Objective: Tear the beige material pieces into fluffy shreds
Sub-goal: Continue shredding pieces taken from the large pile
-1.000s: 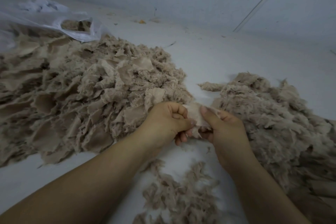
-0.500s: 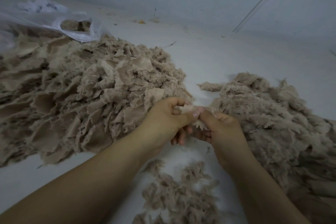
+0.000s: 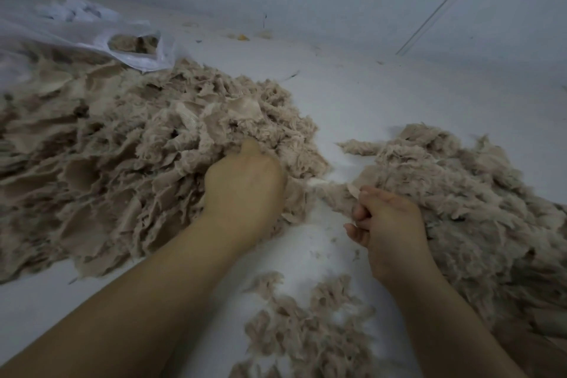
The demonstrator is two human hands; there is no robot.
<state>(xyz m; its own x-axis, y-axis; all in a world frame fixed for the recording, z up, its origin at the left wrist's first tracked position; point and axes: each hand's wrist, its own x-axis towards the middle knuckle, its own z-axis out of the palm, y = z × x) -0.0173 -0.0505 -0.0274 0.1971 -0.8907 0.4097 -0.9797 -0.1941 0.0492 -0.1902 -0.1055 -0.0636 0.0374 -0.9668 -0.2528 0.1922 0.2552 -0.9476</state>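
While both hands work apart: each sits at its own heap, one fetching, one dropping, as I judge it.
Left hand (image 3: 245, 184): knuckles up, fingers dug into the near edge of the untorn pile (image 3: 122, 156); its fingertips are buried, so I cannot tell whether they are spread or pinching a piece.
Why there: the coarse flat pieces lie just ahead of and outward from this hand, so reaching in likely fetches the next piece to tear.
Right hand (image 3: 386, 218): fingers curled, thumb and forefinger pinching a small pale scrap (image 3: 352, 190) at its tip, just against the near edge of the shredded heap (image 3: 460, 193).
Why there: the finished fluff lies ahead of and outward from this hand, so the scrap is probably being dropped onto it.
Scrap's direction: its long axis runs up and inward from the pinch, free end pointing toward the left hand.
Loose shreds (image 3: 306, 331): scattered between the two forearms, nearer the person than either hand.
Plastic bag (image 3: 92, 37): well beyond the left hand, past the untorn pile, holding a little beige material.
Floor (image 3: 352, 107): pale, bare strip between the hands.
Progress: much untorn material remains, by the look of it.
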